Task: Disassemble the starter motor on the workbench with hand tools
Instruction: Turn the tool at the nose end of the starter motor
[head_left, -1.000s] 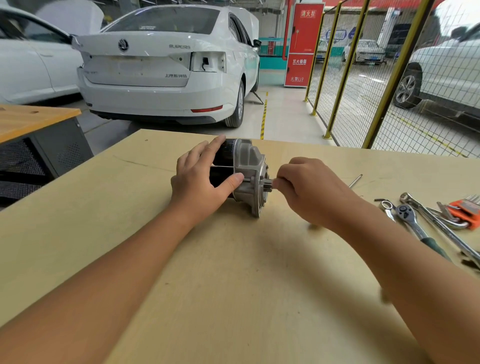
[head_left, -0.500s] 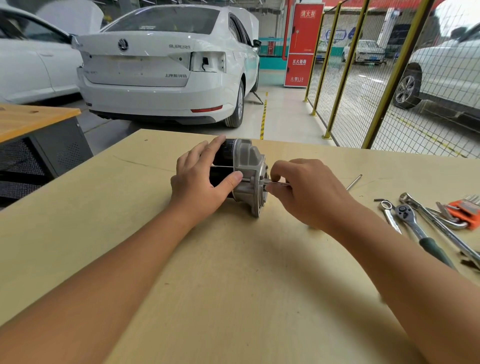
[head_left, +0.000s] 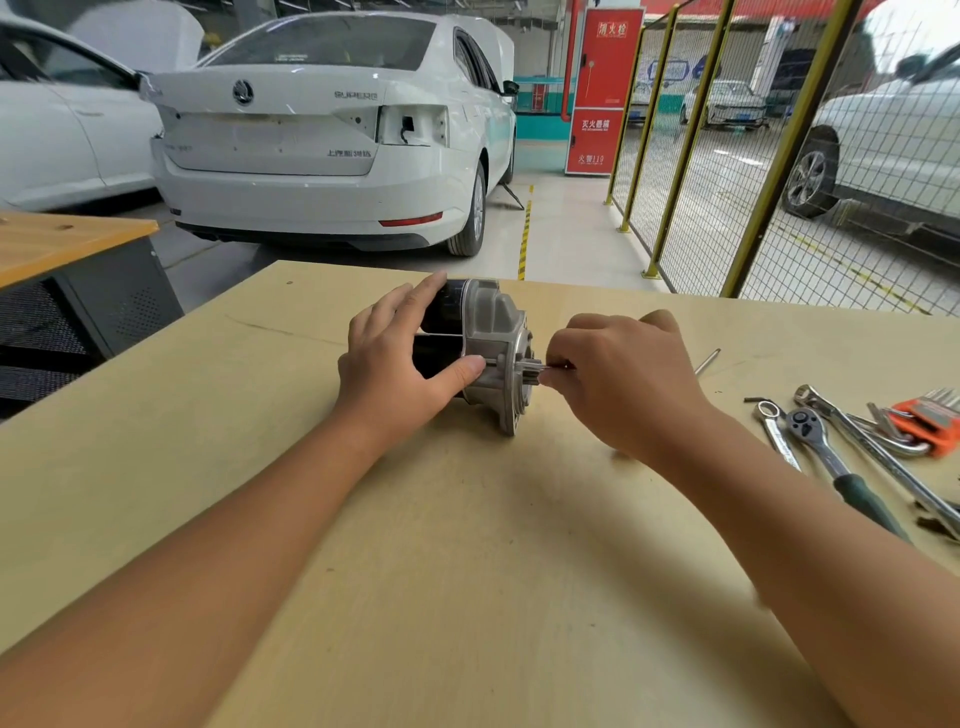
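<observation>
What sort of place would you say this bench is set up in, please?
Most likely a car repair or training workshop: a white sedan with a tail light removed is parked behind the workbench, a yellow mesh fence bounds the bay, and a ratchet lies beside the starter motor.

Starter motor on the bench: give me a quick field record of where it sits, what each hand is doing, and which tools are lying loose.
starter motor: lies on its side on the workbench, silver flange end toward the right hand
left hand: grips the dark body, thumb against the housing
right hand: pinches a thin metal part at the flange end; exactly what it is cannot be told
loose tools: ratchet, wrench, orange hex key set, all to the right, untouched
loose rod: beyond the right hand
</observation>
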